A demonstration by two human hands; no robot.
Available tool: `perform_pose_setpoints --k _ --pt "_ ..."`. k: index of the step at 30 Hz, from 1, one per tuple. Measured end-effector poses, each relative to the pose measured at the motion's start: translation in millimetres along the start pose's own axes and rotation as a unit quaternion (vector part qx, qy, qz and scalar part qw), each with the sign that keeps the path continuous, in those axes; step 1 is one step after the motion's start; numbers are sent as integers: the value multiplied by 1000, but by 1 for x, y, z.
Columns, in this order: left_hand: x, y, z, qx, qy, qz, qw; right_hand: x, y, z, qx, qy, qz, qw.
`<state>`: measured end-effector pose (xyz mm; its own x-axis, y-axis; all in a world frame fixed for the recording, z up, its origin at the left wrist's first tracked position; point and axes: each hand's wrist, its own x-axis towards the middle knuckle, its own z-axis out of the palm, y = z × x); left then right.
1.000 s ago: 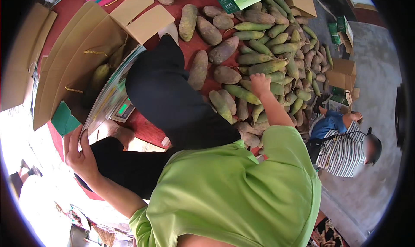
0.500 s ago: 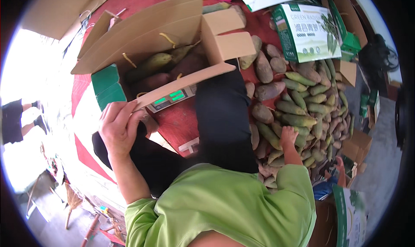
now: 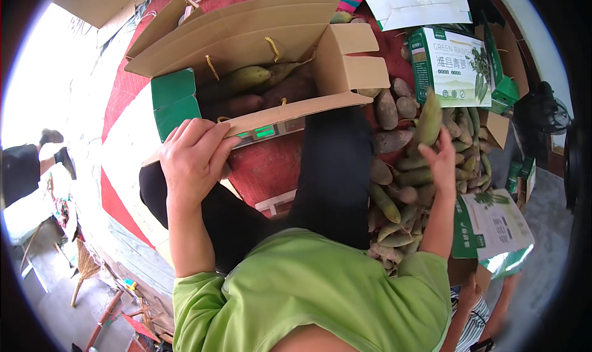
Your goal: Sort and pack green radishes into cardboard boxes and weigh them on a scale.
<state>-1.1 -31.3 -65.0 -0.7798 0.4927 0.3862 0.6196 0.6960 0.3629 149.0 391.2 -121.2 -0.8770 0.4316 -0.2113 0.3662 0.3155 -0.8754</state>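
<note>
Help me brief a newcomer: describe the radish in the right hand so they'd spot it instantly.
Find the radish pile right of the person's black-trousered legs. Over it, the right hand holds one long, yellowish-green radish. Only this one is held; its neighbours lie in the heap.

Bright overall. Strong light at 9 o'clock, burnt to white. Carton (image 3: 333,62) interior near 12 o'clock shadowed; scale display (image 3: 265,131) glows green. Fisheye bends edges; black surround, bluish fringe.

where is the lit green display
Slightly left of centre in the head view, the display shows below the open box, right of the left hand.
</note>
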Motion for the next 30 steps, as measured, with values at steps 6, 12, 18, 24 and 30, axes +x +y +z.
perform_pose_setpoints --k 6,12,18,24,30 --pt "-6 1 -3 5 0 -7 1000 40 -156 31 47 -35 -233 971" --pt "-6 0 -1 -3 -11 -15 1000 50 -232 145 44 -59 -464 883" --pt "-3 5 -2 -42 -1 -26 999 95 -197 194 -288 -271 -433 810" --pt "-6 4 1 -52 -7 -31 998 84 -189 137 -94 -209 -327 917" --pt "-3 8 5 -23 7 -3 1000 78 -65 58 -8 -36 -155 987"
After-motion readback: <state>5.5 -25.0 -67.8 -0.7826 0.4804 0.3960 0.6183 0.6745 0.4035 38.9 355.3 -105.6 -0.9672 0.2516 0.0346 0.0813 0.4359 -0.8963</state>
